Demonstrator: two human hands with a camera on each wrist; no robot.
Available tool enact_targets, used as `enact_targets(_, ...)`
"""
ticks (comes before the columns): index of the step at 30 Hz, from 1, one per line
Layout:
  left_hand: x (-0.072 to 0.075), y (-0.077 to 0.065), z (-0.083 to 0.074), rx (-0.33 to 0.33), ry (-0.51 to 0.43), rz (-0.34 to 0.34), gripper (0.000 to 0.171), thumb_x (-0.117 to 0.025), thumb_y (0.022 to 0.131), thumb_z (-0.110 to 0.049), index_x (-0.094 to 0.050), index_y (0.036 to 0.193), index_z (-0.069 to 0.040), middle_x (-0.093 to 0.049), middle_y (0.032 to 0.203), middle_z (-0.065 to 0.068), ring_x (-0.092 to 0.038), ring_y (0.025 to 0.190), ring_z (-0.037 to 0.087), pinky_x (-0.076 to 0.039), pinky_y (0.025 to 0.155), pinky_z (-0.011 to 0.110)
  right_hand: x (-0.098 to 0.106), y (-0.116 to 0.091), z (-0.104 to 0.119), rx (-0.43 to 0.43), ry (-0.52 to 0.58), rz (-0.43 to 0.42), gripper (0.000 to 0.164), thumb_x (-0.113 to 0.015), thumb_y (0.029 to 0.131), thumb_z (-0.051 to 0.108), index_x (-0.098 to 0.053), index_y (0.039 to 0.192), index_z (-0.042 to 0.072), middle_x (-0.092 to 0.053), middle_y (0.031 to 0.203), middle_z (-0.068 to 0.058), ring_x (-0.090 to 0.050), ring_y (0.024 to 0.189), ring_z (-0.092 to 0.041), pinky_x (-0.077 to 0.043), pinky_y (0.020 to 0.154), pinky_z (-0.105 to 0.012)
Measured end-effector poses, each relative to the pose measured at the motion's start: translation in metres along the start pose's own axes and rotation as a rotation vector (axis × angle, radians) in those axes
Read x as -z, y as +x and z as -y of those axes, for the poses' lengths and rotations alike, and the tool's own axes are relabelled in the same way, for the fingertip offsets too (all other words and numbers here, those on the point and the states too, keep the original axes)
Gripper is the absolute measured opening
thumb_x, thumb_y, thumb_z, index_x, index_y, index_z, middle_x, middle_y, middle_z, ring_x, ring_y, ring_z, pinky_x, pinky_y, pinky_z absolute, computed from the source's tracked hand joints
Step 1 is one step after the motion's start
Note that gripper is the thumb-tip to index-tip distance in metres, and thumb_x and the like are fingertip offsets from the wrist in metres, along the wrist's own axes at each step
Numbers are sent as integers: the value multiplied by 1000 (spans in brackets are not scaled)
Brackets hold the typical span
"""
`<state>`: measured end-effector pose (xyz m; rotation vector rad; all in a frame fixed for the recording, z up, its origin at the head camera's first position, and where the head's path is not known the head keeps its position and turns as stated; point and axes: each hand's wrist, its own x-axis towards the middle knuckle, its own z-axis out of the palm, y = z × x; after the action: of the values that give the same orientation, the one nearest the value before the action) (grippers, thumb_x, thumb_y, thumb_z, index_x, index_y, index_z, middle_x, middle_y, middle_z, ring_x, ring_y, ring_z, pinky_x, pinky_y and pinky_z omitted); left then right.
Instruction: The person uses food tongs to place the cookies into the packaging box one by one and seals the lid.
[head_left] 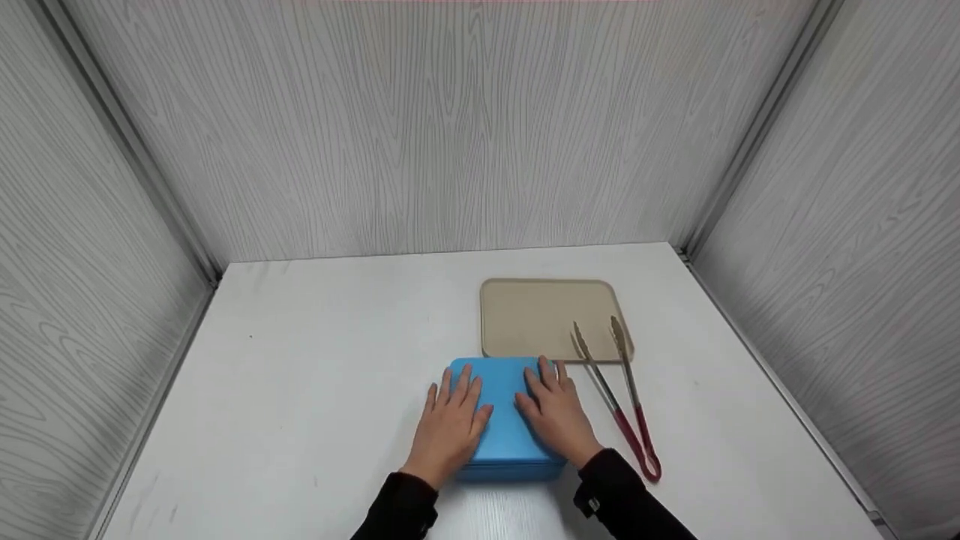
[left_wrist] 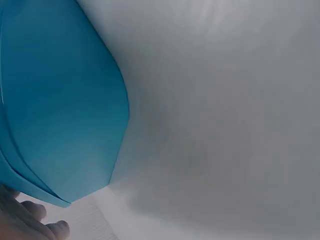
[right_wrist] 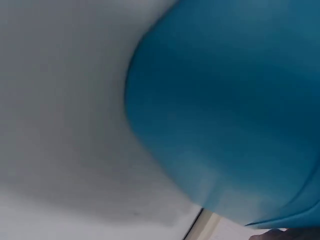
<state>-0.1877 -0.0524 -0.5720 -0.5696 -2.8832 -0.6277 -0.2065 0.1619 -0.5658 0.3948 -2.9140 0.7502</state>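
A blue lidded box (head_left: 504, 435) stands on the white table, its lid on top. My left hand (head_left: 448, 429) lies flat over the left side of the lid, fingers straight and pointing away from me. Over the lid's right side rests my right hand (head_left: 558, 416), its fingers spread and extended. In the left wrist view the box's side wall (left_wrist: 65, 100) and lid rim show, with fingertips (left_wrist: 35, 210) at the lower left corner. The right wrist view is mostly filled by the box's wall (right_wrist: 225, 110); only a bit of the hand shows at the bottom.
Behind the box lies a shallow beige tray (head_left: 547, 319). A pair of tongs with red handles (head_left: 637, 435) lies right of the box, tips over the tray. Grey wood-grain panels (head_left: 420, 135) enclose the white table (head_left: 315, 397) at the back and both sides.
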Motion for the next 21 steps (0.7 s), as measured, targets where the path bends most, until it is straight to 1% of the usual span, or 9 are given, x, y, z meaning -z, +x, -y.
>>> enact_targets(2,-3,1,0,48,-53,1,63,-37,110,-46,-40,156,-3,-30,166,15,-21,154,44,-25,122,61,-3,-6,3,-8,7,-6,58,-53,107,37,-49,150,-3,-32,161,-30,-19,150,-54,-23,120,-66)
enact_targets(4,-7,0,0,74,-82,7,64,-38,110,-44,-39,156,0,-29,166,18,-21,153,46,-27,121,62,-6,-11,5,-20,13,-12,59,-53,107,38,-48,150,-2,-32,161,-30,-18,150,-54,-24,121,-65)
enact_targets(8,-11,-3,1,73,-123,6,60,-40,111,-35,-36,155,6,-27,166,21,-20,152,48,-27,122,58,-12,-15,6,-39,24,-35,59,-52,107,39,-47,151,0,-32,161,-28,-18,152,-51,-25,122,-60)
enact_targets(11,-13,-5,1,72,-160,7,56,-40,111,-29,-35,155,7,-27,166,20,-19,153,48,-26,124,55,-14,-16,5,-32,14,-64,55,-52,107,35,-49,150,0,-35,161,-27,-22,151,-49,-26,122,-58)
enact_targets(13,-14,-6,0,83,-176,12,55,-40,111,-26,-35,155,6,-27,166,19,-20,153,48,-27,123,55,-15,-16,6,-21,1,-81,52,-52,107,31,-51,149,0,-37,160,-26,-25,151,-48,-26,123,-57)
enact_targets(16,-13,-5,0,96,-182,19,54,-38,111,-25,-35,156,5,-27,167,18,-20,153,45,-26,123,54,-15,-15,6,17,-33,-115,47,-52,107,23,-53,146,-2,-41,157,-27,-32,149,-45,-27,123,-57)
enact_targets(21,-12,-2,-1,63,-181,-2,53,-39,111,-21,-35,155,8,-28,166,21,-24,154,39,-24,124,54,-14,-12,4,130,-142,-204,41,-54,105,15,-58,140,-7,-51,148,-29,-46,142,-41,-33,119,-57)
